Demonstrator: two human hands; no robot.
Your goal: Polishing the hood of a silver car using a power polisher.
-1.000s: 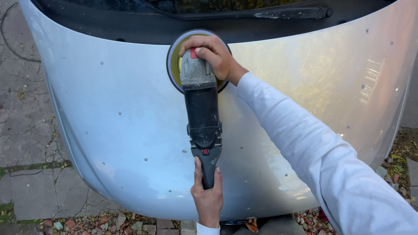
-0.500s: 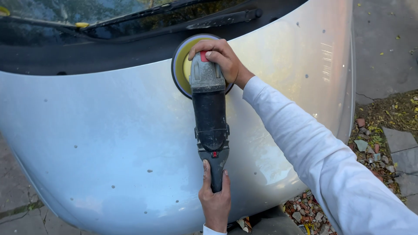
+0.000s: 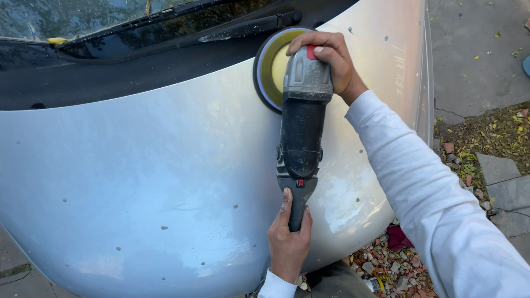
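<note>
Polishing in hand — my right hand [image 3: 331, 58] has its fingers closed over the polisher [image 3: 301, 127] head, left hand [image 3: 288, 243] wrapped round the rear handle; yellow pad [image 3: 270, 66] flat on the silver car hood [image 3: 154, 182] just beyond the right fingers, near the wiper [image 3: 243, 27]. Judged next — steady, even sideways pass.

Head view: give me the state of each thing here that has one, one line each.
polisher: held in both hands, lying along the hood.
polishing pad: flat against the hood near the windshield.
right hand: gripping the polisher's head.
left hand: gripping the rear handle.
hood: silver, shut, speckled with small spots.
wiper: lying down at the windshield base.
</note>
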